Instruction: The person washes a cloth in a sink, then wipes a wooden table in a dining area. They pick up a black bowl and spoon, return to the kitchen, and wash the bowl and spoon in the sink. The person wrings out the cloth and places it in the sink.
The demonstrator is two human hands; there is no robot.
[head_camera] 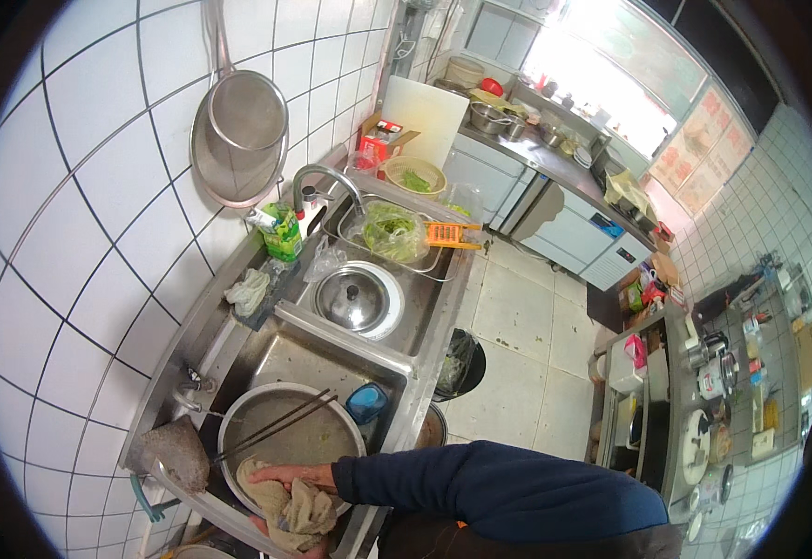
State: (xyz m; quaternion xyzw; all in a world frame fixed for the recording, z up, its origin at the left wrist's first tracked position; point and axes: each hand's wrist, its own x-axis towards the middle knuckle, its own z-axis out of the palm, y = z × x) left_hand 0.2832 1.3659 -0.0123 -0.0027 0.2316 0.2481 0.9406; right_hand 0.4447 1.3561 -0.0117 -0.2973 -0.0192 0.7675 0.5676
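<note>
A wet beige cloth lies bunched over the near rim of a large round metal basin. My right hand, in a dark blue sleeve, grips the cloth from above. My left hand is mostly hidden at the bottom edge of the view, with its fingers against the cloth's lower side. Murky liquid fills part of the basin. A pair of long dark chopsticks rests slantwise across it. Beside the basin, in the same sink compartment, sits a blue plastic container.
A small tap trickles toward the basin. Grey-brown fabric hangs over the sink corner. The other compartment holds a metal lid, bagged greens and an orange grater. A black bin stands on the floor beside the sink.
</note>
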